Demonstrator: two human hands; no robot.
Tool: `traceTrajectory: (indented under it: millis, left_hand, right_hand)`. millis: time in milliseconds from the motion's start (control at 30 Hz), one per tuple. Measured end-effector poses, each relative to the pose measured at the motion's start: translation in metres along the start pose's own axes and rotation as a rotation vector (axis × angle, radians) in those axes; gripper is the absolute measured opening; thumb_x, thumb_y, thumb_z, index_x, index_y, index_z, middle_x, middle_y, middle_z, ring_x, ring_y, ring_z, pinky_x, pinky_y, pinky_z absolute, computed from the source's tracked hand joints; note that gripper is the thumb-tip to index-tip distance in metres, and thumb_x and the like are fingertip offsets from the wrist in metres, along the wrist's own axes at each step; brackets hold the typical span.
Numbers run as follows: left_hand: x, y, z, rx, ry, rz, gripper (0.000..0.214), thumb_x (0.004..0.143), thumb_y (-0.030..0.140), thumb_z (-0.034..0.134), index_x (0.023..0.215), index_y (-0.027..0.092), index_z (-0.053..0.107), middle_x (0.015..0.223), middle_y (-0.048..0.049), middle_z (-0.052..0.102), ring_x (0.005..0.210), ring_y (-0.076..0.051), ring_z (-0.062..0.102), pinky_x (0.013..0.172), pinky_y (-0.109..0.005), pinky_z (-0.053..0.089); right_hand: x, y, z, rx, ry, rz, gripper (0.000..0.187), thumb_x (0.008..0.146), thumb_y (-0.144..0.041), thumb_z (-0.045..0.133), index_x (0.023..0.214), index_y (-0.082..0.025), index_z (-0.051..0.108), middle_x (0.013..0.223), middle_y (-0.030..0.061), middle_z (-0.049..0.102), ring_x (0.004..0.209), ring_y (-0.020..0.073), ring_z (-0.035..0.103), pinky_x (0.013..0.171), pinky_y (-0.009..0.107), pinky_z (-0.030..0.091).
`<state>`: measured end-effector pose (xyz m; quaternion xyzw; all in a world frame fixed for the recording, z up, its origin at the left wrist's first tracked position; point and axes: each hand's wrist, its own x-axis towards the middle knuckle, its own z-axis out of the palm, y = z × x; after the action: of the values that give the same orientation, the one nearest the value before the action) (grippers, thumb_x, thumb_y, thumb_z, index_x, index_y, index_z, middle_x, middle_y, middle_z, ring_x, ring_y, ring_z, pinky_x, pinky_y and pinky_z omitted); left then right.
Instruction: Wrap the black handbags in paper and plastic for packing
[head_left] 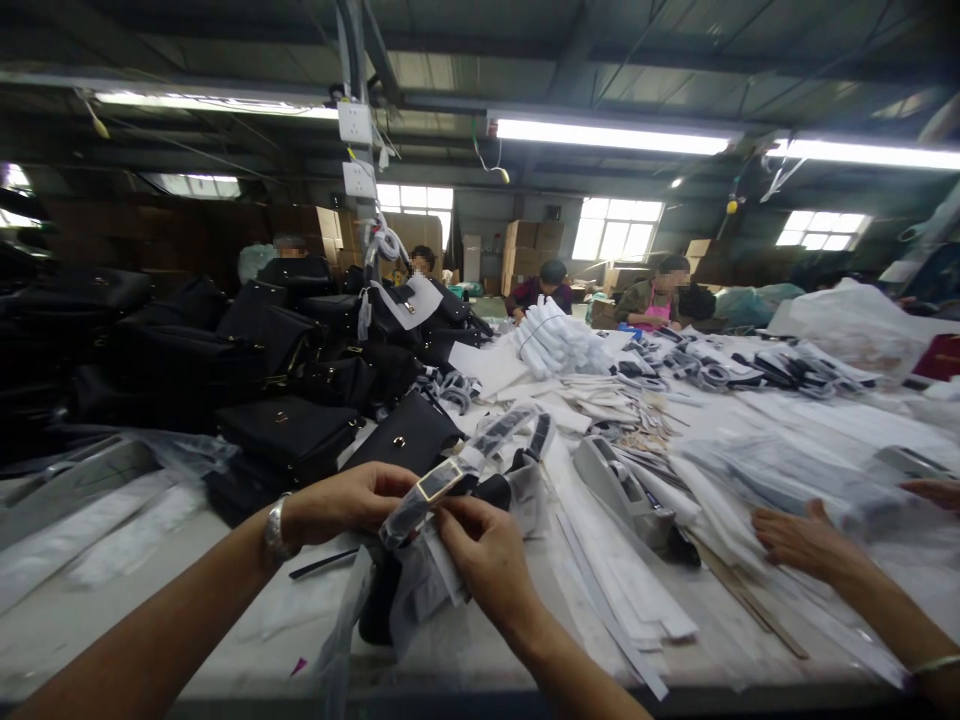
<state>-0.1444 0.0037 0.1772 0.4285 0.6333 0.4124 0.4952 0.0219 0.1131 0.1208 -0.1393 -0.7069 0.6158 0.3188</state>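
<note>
A dark bag strap [411, 512] with a rectangular gold buckle [440, 481] is wrapped in clear film and lies between my two hands. My left hand [365, 497], a bracelet at its wrist, is closed on the strap left of the buckle; its fingertips are partly hidden behind it. Just under the buckle, my right hand [484, 545] pinches the strap between thumb and fingers. The strap's wrapped length loops away past the buckle, and a plastic-covered end hangs toward the table edge. Beneath my hands lie black pieces and white wrapping, partly covered.
Black bags [281, 435] are heaped on the left. White paper strips [600, 560] and a tape dispenser [622, 480] lie to the right. A co-worker's hand [802, 540] rests on plastic-wrapped material at far right. Other people sit across the table behind a bundle of white wrapping [559, 335].
</note>
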Motion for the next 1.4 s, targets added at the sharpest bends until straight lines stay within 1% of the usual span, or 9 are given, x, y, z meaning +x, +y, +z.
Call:
traceTrajectory:
  millis: [333, 467, 600, 733, 900, 1033, 1133, 1233, 1400]
  left_hand:
    - [0.004, -0.008, 0.008, 0.145, 0.198, 0.1, 0.031, 0.076, 0.042, 0.072, 0.091, 0.015, 0.077, 0.084, -0.0043, 0.075, 0.078, -0.02, 0.066, 0.068, -0.024, 0.048]
    - [-0.01, -0.014, 0.004, 0.181, 0.321, 0.179, 0.034, 0.078, 0.044, 0.071, 0.097, 0.017, 0.076, 0.096, -0.0064, 0.075, 0.096, -0.026, 0.066, 0.084, -0.031, 0.05]
    - [-0.028, -0.027, -0.001, -0.13, 0.402, 0.123, 0.032, 0.078, 0.04, 0.074, 0.101, 0.018, 0.071, 0.091, -0.0043, 0.073, 0.087, -0.019, 0.066, 0.084, -0.029, 0.051]
    - [-0.045, -0.047, 0.0, -0.575, 0.484, 0.118, 0.032, 0.074, 0.033, 0.079, 0.101, 0.021, 0.069, 0.083, -0.0028, 0.071, 0.092, -0.02, 0.068, 0.091, -0.032, 0.05]
    - [-0.049, -0.062, 0.019, -0.669, 0.44, 0.317, 0.029, 0.079, 0.029, 0.076, 0.106, 0.024, 0.07, 0.082, 0.001, 0.069, 0.084, -0.013, 0.066, 0.093, -0.028, 0.049]
    - [-0.047, -0.058, 0.031, -0.557, 0.493, 0.393, 0.031, 0.079, 0.027, 0.076, 0.109, 0.023, 0.071, 0.1, -0.0044, 0.073, 0.086, -0.014, 0.065, 0.086, -0.025, 0.05]
    - [-0.045, -0.053, 0.033, -0.547, 0.526, 0.44, 0.036, 0.079, 0.027, 0.076, 0.114, 0.025, 0.069, 0.109, -0.0058, 0.072, 0.083, -0.013, 0.066, 0.085, -0.026, 0.052]
    - [-0.04, -0.053, 0.035, -0.544, 0.572, 0.474, 0.037, 0.078, 0.025, 0.077, 0.114, 0.027, 0.069, 0.115, -0.006, 0.071, 0.078, -0.01, 0.065, 0.074, -0.022, 0.053]
    - [-0.034, -0.055, 0.037, -0.513, 0.621, 0.428, 0.038, 0.071, 0.028, 0.083, 0.106, 0.024, 0.073, 0.109, -0.0075, 0.074, 0.088, -0.017, 0.07, 0.063, -0.019, 0.052]
  right_hand:
    - [-0.005, 0.0, -0.005, -0.066, -0.08, -0.032, 0.021, 0.085, -0.027, 0.067, 0.103, -0.022, 0.077, 0.099, 0.0059, 0.076, 0.093, 0.0256, 0.071, 0.085, 0.035, 0.054]
    - [-0.013, 0.006, -0.006, -0.086, -0.146, -0.071, 0.043, 0.079, -0.02, 0.071, 0.122, -0.022, 0.066, 0.114, 0.0057, 0.071, 0.106, 0.0237, 0.066, 0.097, 0.036, 0.05]
    - [-0.023, 0.011, -0.007, -0.171, -0.116, -0.083, 0.058, 0.075, -0.019, 0.074, 0.131, -0.023, 0.057, 0.118, 0.0074, 0.067, 0.109, 0.0232, 0.064, 0.098, 0.036, 0.049]
    - [-0.033, 0.008, -0.009, -0.175, -0.118, 0.001, 0.041, 0.079, -0.027, 0.072, 0.119, -0.023, 0.062, 0.092, 0.0039, 0.07, 0.084, 0.0196, 0.066, 0.083, 0.032, 0.052]
    - [-0.041, 0.01, -0.012, 0.124, -0.134, 0.177, 0.047, 0.083, -0.043, 0.068, 0.124, -0.02, 0.064, 0.084, 0.0046, 0.069, 0.07, 0.0169, 0.062, 0.065, 0.027, 0.049]
    - [-0.04, 0.006, -0.017, 0.477, -0.286, 0.315, 0.035, 0.079, -0.041, 0.071, 0.101, -0.015, 0.076, 0.095, 0.0102, 0.072, 0.084, 0.0213, 0.065, 0.079, 0.033, 0.05]
    - [-0.036, -0.001, -0.02, 0.679, -0.42, 0.339, 0.042, 0.071, -0.033, 0.076, 0.109, -0.016, 0.074, 0.101, 0.0103, 0.072, 0.097, 0.0252, 0.065, 0.092, 0.038, 0.047]
    - [-0.031, -0.005, -0.016, 0.496, -0.404, 0.232, 0.037, 0.074, -0.028, 0.077, 0.11, -0.022, 0.072, 0.102, 0.0067, 0.071, 0.094, 0.0208, 0.065, 0.089, 0.034, 0.048]
    - [-0.021, -0.01, 0.001, -0.04, -0.131, -0.197, 0.005, 0.082, -0.025, 0.072, 0.086, -0.024, 0.075, 0.104, 0.0045, 0.063, 0.091, 0.0168, 0.061, 0.082, 0.027, 0.049]
